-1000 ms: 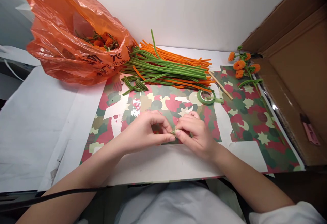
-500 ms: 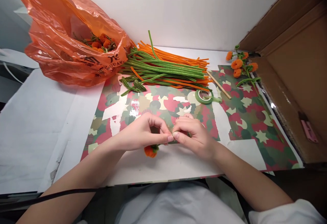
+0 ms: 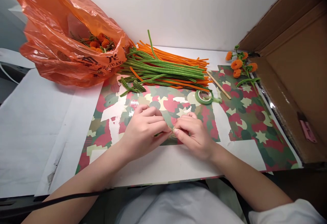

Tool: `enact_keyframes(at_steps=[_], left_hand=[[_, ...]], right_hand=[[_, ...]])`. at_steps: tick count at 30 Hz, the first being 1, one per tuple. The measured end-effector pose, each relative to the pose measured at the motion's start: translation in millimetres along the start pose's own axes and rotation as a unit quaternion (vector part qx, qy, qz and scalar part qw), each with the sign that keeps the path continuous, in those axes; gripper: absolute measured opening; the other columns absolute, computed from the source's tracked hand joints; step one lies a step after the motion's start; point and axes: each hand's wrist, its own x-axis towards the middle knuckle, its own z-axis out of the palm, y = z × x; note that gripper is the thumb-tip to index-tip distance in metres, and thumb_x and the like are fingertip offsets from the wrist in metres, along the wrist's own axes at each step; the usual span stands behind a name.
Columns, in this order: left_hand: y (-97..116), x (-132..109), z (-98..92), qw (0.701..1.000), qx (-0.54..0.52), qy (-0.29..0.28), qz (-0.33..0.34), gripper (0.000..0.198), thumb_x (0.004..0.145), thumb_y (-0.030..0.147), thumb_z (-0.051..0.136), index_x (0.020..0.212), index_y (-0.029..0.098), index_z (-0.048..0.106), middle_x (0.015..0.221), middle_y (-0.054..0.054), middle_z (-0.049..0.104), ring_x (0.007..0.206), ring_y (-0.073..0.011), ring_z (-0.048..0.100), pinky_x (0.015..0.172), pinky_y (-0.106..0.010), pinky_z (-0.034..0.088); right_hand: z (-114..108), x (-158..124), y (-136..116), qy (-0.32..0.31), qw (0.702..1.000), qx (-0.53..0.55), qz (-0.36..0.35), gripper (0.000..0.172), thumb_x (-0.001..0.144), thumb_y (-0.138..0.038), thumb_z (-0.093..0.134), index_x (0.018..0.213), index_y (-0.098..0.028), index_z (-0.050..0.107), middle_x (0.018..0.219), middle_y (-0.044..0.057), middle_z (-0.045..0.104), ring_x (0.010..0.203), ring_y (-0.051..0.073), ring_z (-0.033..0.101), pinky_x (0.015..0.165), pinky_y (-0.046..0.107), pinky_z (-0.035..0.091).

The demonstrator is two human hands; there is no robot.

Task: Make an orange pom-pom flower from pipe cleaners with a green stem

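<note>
Over the near middle of the board, my left hand (image 3: 145, 132) is closed in a pinch, its palm turned down. Its fingertips meet those of my right hand (image 3: 194, 135), which is also pinched. Between the two sets of fingertips is something thin and pale green, too small to make out. A bit of green shows under my left fingers. Beyond my hands lie green stems (image 3: 173, 69) and orange stems (image 3: 166, 52) in a bundle. A roll of green tape (image 3: 198, 98) rests in front of the bundle's right end.
An orange plastic bag (image 3: 63, 60) with orange flowers (image 3: 95, 43) inside stands at the back left. A wooden stick (image 3: 220, 86) and a stemmed orange flower spray (image 3: 237, 64) lie to the right. A cardboard box (image 3: 288, 70) with a pink cutter (image 3: 308, 130) borders the right side.
My left hand has rolled over to palm down, and the orange flower that hung below it is now hidden. My right hand has barely moved. The bag has shifted slightly left in view.
</note>
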Motion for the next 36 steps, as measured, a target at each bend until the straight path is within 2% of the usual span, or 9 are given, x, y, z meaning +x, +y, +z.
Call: enact_keyframes(at_steps=[4,9,12,16,21,26,31,34,36], left_hand=[[-3,-1,-6.3,0.967,-0.192,-0.128,-0.106,0.021,0.085,0.033,0.062,0.070,0.018,0.067,0.064,-0.001,0.067,0.063,-0.0139,0.056,0.069,-0.030,0.041],[-12,-1,-7.5,0.762,-0.513,-0.322,-0.230,0.027,0.089,0.038,0.058,0.082,0.014,0.070,0.068,-0.004,0.069,0.063,-0.0124,0.060,0.059,-0.022,0.047],[-16,-1,-2.9,0.724,-0.555,-0.330,-0.244,0.024,0.085,0.037,0.064,0.085,0.014,0.071,0.060,-0.002,0.066,0.057,-0.0094,0.056,0.052,-0.018,0.042],[-14,-1,-0.9,0.767,-0.508,-0.301,-0.251,0.022,0.084,0.036,0.066,0.082,0.015,0.071,0.061,-0.001,0.067,0.053,-0.0078,0.052,0.048,-0.018,0.039],[-7,-1,-3.3,0.869,-0.377,-0.240,-0.213,0.024,0.088,0.035,0.059,0.078,0.014,0.068,0.068,-0.003,0.067,0.060,-0.0114,0.057,0.055,-0.022,0.043],[-3,-2,1.7,0.996,-0.021,-0.081,0.007,0.023,0.091,0.022,0.054,0.070,0.017,0.063,0.057,0.002,0.062,0.057,-0.0108,0.052,0.067,-0.030,0.037],[1,-2,10.8,0.945,0.266,0.073,0.176,0.026,0.086,0.009,0.055,0.061,0.017,0.057,0.055,0.002,0.060,0.057,-0.0122,0.050,0.066,-0.032,0.032],[1,-2,8.9,0.974,0.181,0.056,0.123,0.023,0.087,0.013,0.055,0.065,0.017,0.061,0.057,0.002,0.062,0.059,-0.0124,0.052,0.069,-0.032,0.034],[0,-2,4.1,1.000,0.012,-0.025,0.011,0.020,0.088,0.021,0.055,0.071,0.018,0.066,0.061,0.001,0.065,0.060,-0.0124,0.054,0.068,-0.031,0.037]], right_hand=[[-4,0,-1,-0.021,0.998,0.035,-0.042,0.024,0.090,-0.019,0.042,0.067,-0.019,0.048,0.060,-0.005,0.049,0.060,0.011,0.042,0.075,0.033,0.027],[-9,-1,-3,-0.065,0.991,0.064,-0.095,0.026,0.092,-0.020,0.040,0.071,-0.020,0.055,0.062,-0.003,0.056,0.063,0.012,0.044,0.076,0.034,0.028],[-9,-1,-3,-0.070,0.990,0.071,-0.101,0.027,0.094,-0.023,0.040,0.074,-0.020,0.058,0.064,-0.003,0.059,0.064,0.013,0.045,0.077,0.035,0.028],[-8,-2,-2,-0.051,0.993,0.068,-0.087,0.025,0.092,-0.022,0.042,0.071,-0.020,0.055,0.062,-0.004,0.056,0.062,0.012,0.044,0.076,0.034,0.028],[-4,-1,-2,-0.026,0.997,0.065,-0.010,0.025,0.089,-0.022,0.044,0.065,-0.019,0.051,0.058,-0.005,0.049,0.058,0.010,0.042,0.076,0.032,0.031],[2,2,-2,-0.005,0.991,0.092,0.101,0.027,0.087,-0.022,0.046,0.060,-0.018,0.048,0.057,-0.004,0.047,0.059,0.011,0.043,0.066,0.027,0.033],[6,3,-2,0.031,0.957,0.205,0.204,0.026,0.084,-0.024,0.048,0.059,-0.018,0.049,0.057,-0.004,0.043,0.057,0.010,0.038,0.056,0.025,0.031],[3,3,-2,0.018,0.947,0.243,0.210,0.026,0.084,-0.025,0.049,0.059,-0.018,0.050,0.059,-0.004,0.044,0.060,0.010,0.039,0.058,0.024,0.032],[-1,3,-2,-0.024,0.944,0.263,0.196,0.025,0.085,-0.024,0.049,0.061,-0.018,0.051,0.061,-0.004,0.046,0.061,0.010,0.040,0.059,0.024,0.032]])
